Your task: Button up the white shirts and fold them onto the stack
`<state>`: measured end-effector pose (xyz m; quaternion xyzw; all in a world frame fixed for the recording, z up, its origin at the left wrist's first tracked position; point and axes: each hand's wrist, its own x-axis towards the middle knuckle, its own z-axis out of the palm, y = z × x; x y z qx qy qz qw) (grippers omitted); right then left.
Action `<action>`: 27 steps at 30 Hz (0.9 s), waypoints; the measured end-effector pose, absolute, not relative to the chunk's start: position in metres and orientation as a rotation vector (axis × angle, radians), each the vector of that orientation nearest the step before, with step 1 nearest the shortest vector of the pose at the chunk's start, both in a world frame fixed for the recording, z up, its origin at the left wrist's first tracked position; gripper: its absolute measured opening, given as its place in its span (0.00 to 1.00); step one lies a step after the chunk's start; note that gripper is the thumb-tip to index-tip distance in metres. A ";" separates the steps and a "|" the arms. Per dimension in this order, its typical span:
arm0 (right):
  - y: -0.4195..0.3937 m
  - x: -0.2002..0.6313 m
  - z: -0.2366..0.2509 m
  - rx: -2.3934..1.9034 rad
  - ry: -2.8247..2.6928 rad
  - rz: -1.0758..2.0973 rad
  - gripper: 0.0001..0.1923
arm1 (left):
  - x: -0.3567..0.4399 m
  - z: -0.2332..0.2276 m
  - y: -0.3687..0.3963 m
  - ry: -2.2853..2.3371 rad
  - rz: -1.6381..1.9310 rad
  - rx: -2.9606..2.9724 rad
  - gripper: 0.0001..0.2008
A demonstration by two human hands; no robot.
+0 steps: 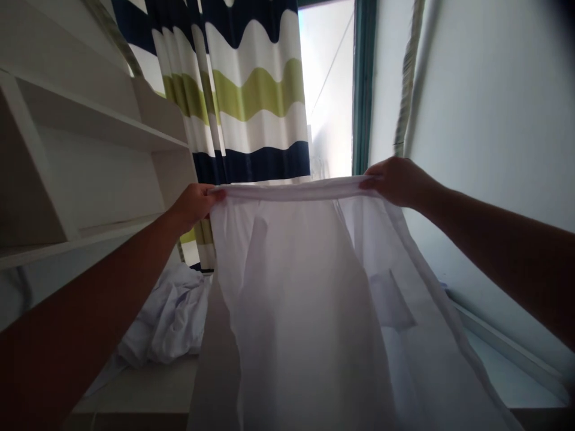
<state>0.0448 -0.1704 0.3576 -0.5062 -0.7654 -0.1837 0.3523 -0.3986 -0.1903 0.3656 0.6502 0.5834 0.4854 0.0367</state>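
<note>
A thin white garment (309,287) hangs spread in front of me, its folded top edge stretched nearly level between my two hands. My left hand (195,206) pinches the left end of that edge. At the right end, my right hand (395,181) grips it between thumb and fingers, slightly higher than the left. A darker square patch, like a pocket, shows through the cloth on the right side. The garment's lower part runs out of the bottom of the view. Which kind of garment it is, I cannot tell.
To the left are white shelves (103,126). A crumpled heap of white cloth (179,317) lies on a pale surface (148,389) below them. Behind hangs a navy, white and green curtain (256,90) beside a bright window (330,78). A white wall (498,120) stands close on the right.
</note>
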 end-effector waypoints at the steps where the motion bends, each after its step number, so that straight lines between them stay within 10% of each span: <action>1: -0.152 0.041 0.360 -1.351 -1.968 -0.480 0.16 | -0.401 0.363 -0.171 1.765 1.506 1.979 0.17; 9: -0.016 0.013 0.298 -1.589 -2.018 -0.311 0.16 | -0.410 0.306 -0.046 1.835 1.249 1.780 0.17; 27: 0.190 -0.014 0.010 -1.886 -1.992 0.217 0.11 | -0.430 0.027 0.128 2.047 0.885 1.716 0.18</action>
